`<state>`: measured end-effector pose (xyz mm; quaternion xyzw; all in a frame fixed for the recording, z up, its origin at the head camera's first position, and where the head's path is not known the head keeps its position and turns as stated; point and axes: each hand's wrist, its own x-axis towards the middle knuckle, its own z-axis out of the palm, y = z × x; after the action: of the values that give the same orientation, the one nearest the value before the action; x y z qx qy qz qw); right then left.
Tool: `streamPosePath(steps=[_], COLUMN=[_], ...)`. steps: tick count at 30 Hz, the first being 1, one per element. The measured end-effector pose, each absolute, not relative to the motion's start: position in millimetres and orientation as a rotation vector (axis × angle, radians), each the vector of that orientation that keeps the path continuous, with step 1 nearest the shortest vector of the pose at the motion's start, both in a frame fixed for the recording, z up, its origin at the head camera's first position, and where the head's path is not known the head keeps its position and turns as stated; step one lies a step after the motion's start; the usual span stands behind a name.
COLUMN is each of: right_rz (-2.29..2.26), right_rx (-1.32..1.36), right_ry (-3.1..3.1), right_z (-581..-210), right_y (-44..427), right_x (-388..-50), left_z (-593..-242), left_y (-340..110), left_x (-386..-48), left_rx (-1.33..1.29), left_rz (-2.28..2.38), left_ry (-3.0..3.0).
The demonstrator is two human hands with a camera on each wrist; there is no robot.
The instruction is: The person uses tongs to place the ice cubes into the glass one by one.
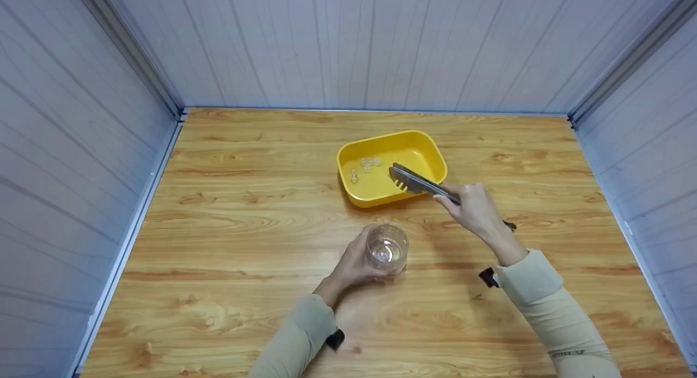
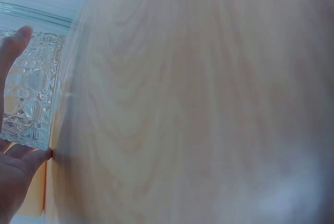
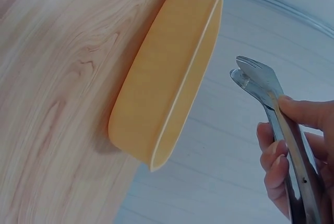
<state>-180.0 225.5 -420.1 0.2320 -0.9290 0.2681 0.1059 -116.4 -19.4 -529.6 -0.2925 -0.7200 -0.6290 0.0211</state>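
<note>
My left hand [image 1: 356, 261] holds a clear drinking glass [image 1: 387, 247] on the table, its fingers curled round the side. In the left wrist view the glass [image 2: 32, 91] shows a cut diamond pattern, with the thumb on one side of it. My right hand [image 1: 475, 208] grips metal tongs [image 1: 422, 183], whose tips hang over a yellow tray [image 1: 373, 197]. Close together stand the tong tips [image 3: 254, 78] in the right wrist view; whether anything is between them I cannot tell. Several small clear pieces [image 1: 371, 162] lie at the tray's left side.
Beneath everything lies a wood-grain table [image 1: 245, 203]. Pale panel walls rise behind it [image 1: 348, 46], at the left [image 1: 71, 149] and at the right [image 1: 648, 138]. The tray stands beyond the glass, towards the back wall.
</note>
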Motion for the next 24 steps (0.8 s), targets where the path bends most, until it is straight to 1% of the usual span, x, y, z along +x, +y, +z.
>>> streamPosePath(steps=[9,19,24], right_rz=[0.793,0.794,0.795], right_rx=[0.691,0.722,0.741], right_ry=[-2.741,-2.782,-2.796], right_z=[-416,-414,-413], right_y=[230,235,238], right_x=[-160,-141,-133], left_z=[-529,-528,-529], left_y=[-20,-19,-18], left_x=[-115,-115,-115], left_rx=[-0.816,-0.791,-0.79], left_rz=[-1.967,-1.97,-1.882], left_ry=[-2.312,-2.35,-2.392])
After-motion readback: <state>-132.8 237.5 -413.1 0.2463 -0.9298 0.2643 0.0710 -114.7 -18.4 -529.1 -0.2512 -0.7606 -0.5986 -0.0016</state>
